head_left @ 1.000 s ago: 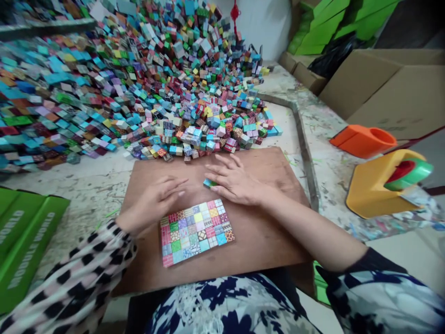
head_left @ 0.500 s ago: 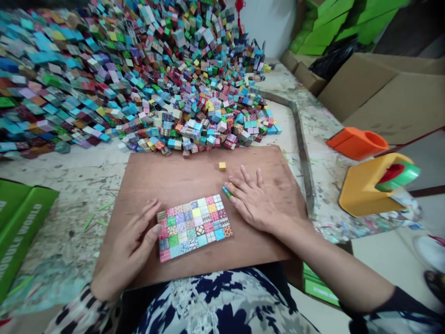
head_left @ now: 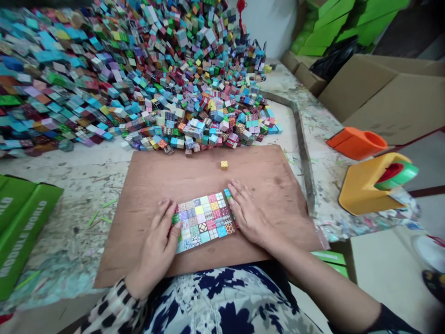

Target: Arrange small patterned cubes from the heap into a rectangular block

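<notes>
A flat rectangle of small patterned cubes [head_left: 203, 220] in rows lies on a brown wooden board [head_left: 278, 181]. My left hand [head_left: 155, 243] rests over its left end, fingers stretched out and touching the cubes, hiding part of them. At the right end, my right hand [head_left: 247, 214] lies flat with its fingers extended over a short row of blue and green cubes [head_left: 227, 195]. That row stands close beside the rectangle, mostly covered by the hand. A single yellow cube [head_left: 224, 165] sits alone farther up the board.
A large heap of coloured cubes [head_left: 167, 83] rises behind the board. On the left is a green box [head_left: 28, 227]. To the right stand an orange tape dispenser [head_left: 358, 143], a yellow tape dispenser [head_left: 361, 185] with green tape, and a cardboard box [head_left: 385, 93].
My left hand has moved right over the left end of the cube rectangle. My right hand has shifted down and left, its fingers closer together, bringing the short row up beside the rectangle.
</notes>
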Tool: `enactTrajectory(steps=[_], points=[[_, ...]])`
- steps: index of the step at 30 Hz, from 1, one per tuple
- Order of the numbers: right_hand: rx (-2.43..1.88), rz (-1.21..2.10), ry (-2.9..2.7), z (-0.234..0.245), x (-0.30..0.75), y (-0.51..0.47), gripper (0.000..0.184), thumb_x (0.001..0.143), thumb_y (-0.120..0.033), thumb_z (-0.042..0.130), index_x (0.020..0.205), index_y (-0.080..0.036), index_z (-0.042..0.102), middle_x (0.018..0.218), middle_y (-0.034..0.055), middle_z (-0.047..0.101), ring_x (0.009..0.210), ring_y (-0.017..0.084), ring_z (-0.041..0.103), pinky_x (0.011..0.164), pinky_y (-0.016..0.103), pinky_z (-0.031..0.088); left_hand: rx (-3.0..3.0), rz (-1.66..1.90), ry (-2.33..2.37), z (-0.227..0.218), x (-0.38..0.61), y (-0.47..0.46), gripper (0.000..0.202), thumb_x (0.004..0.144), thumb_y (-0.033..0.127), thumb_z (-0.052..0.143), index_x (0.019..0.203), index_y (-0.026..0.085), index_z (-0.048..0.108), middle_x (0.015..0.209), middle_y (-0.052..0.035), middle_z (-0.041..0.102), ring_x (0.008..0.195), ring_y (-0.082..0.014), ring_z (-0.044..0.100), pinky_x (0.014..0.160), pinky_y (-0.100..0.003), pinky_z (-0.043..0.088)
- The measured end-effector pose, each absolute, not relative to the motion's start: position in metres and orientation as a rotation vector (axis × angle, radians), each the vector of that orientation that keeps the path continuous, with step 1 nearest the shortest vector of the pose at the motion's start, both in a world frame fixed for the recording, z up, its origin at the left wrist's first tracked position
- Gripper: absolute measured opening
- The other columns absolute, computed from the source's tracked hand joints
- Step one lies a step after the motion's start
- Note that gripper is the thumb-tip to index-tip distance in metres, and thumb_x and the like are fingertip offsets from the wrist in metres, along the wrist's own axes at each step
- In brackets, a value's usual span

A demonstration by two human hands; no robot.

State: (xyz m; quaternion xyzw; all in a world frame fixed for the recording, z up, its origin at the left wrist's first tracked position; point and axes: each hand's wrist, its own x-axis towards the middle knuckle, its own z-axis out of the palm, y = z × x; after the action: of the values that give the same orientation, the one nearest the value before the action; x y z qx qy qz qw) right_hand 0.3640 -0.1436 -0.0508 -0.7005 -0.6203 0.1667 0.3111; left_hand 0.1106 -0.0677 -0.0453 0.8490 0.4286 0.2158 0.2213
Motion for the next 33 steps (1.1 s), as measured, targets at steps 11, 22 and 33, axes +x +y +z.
enactTrajectory(steps=[11, 22, 33], points=[[-1.821, 0.658, -1.643, -0.041, 0.365, -0.149, 0.061, 0.1, -0.052, 0.027, 0.154, -0.022, 0.025, 0.161, 0.0086, 0.019, 0.149, 0.023, 0.011, 0.121, 0.053, 0.015, 2.316, 0.561, 1.163, -0.044, 0.109, -0.069, 0.052, 0.098, 0.042, 0.04, 0.146, 0.023, 0.04, 0.153, -0.0106, 0.04, 0.144, -0.028, 0.031, 0.117, -0.053, 0.029], [-1.66, 0.751, -1.255, -0.038, 0.362, -0.137, 0.062, 0.099, -0.06, 0.024, 0.143, -0.024, 0.046, 0.152, 0.0055, 0.042, 0.142, 0.019, 0.033, 0.12, 0.041, 0.025, 2.102, 0.631, 1.291, -0.037, 0.116, -0.073, 0.052, 0.1, 0.046, 0.035, 0.149, 0.028, 0.035, 0.155, -0.0038, 0.038, 0.146, -0.0221, 0.028, 0.12, -0.049, 0.024], [-1.65, 0.725, -1.198, -0.036, 0.367, -0.139, 0.05, 0.099, -0.055, 0.033, 0.13, -0.025, 0.058, 0.148, 0.0072, 0.046, 0.14, 0.021, 0.037, 0.118, 0.045, 0.029, 2.084, 0.586, 1.266, -0.03, 0.106, -0.068, 0.054, 0.1, 0.045, 0.034, 0.151, 0.029, 0.03, 0.156, -0.0053, 0.035, 0.145, -0.0225, 0.031, 0.12, -0.049, 0.026]])
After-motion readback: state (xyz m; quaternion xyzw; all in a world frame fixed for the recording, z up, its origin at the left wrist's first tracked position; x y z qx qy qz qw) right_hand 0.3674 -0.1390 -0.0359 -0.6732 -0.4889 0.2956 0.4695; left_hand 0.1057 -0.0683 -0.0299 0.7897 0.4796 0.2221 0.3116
